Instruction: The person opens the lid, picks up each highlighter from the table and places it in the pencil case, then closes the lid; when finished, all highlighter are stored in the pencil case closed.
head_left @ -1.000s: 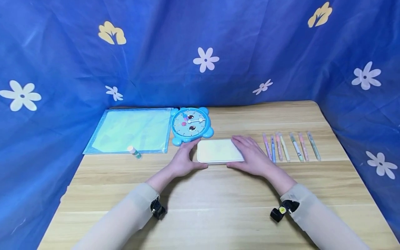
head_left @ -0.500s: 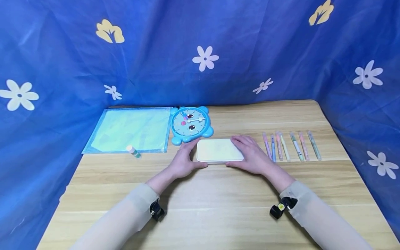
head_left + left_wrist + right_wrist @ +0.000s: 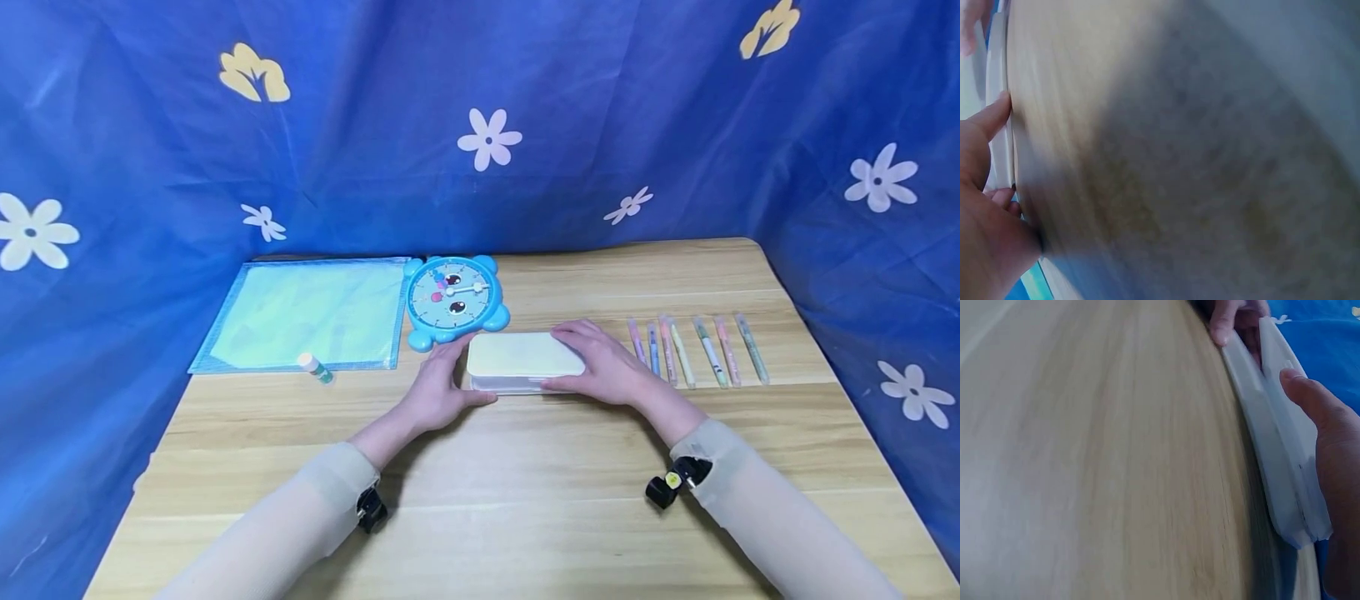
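Observation:
A white rectangular case lies on the wooden table in the head view. Its pale lid stands partly raised. At the case's left end, my left hand grips the lower part, thumb along the front and fingers behind. My right hand holds the lid at the right end, thumb in front and fingers over the back. In the right wrist view a gap separates the lid from the base, wider toward the left hand. The inside of the case is hidden.
A blue toy clock with an animal face lies just behind my left hand. Farther left are a blue-edged zip pouch and a small white-capped tube. Several slim pens lie in a row right of my right hand.
The lid has come up from the base with my right hand, exposing more of the case's front side. My left hand keeps its hold on the lower part.

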The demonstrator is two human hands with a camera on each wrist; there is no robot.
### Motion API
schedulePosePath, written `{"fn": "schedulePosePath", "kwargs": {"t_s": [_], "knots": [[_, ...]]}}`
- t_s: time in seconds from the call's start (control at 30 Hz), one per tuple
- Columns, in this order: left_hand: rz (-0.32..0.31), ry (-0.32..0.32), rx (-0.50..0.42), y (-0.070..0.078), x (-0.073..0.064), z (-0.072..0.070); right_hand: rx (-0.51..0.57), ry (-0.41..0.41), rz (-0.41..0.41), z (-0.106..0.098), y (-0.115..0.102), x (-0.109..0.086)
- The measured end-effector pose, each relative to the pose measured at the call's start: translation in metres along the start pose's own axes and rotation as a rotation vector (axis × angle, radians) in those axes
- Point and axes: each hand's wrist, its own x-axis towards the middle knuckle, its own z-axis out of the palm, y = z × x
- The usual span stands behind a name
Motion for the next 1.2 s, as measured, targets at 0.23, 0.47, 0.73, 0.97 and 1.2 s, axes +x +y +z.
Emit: {"fn": "schedulePosePath", "kwargs": {"t_s": [0.23,0.47,0.73,0.97,1.2], "knots": [[-0.003,0.002,0.012,0.001,0.001,0.002,0.012,-0.041,0.038,-0.008,-0.002,-0.001],[-0.001,-0.003,0.013,0.0,-0.001,0.003,-0.021,-0.046,0.035,-0.02,-0.004,-0.006],[-0.001,0.008,0.005,-0.001,-0.002,0.001,-0.025,0.063,-0.036,-0.035,0.003,-0.015],[0.012,0.012,0.006,0.0,-0.001,0.0,0.015,0.268,-0.218,-0.037,0.013,-0.019],[-0.005,0.01,0.024,0.001,-0.003,0.002,0.05,0.337,-0.275,-0.045,0.014,-0.015]]}}
